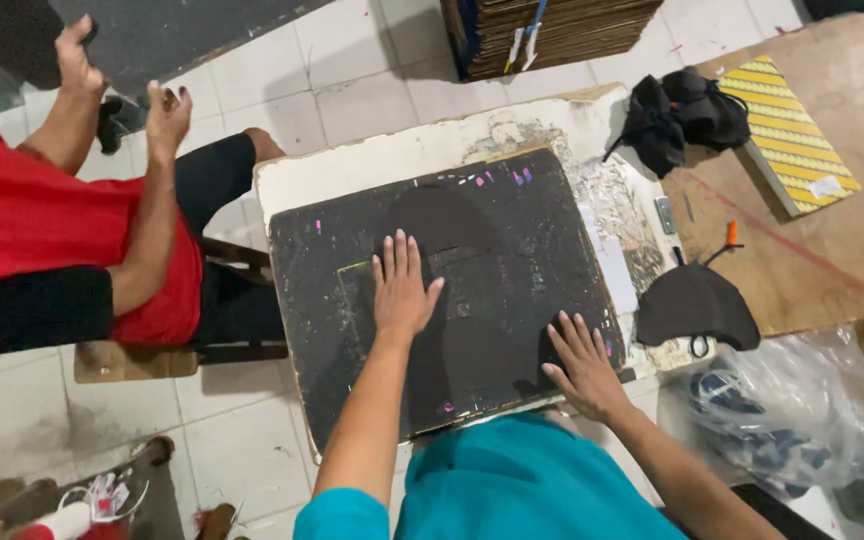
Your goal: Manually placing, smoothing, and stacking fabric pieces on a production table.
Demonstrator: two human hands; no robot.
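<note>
Here, both hands, left [402,290] and right [584,365], open, flat on a scuffed black rectangular board [512,215].

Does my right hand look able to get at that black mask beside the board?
Probably yes. The right hand lies flat on the black board, and the black mask sits just past its edge, nothing between.

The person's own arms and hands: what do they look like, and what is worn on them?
Both arms are bare from short teal sleeves down. The left hand and right hand wear no gloves; no rings or watch are visible.
</note>
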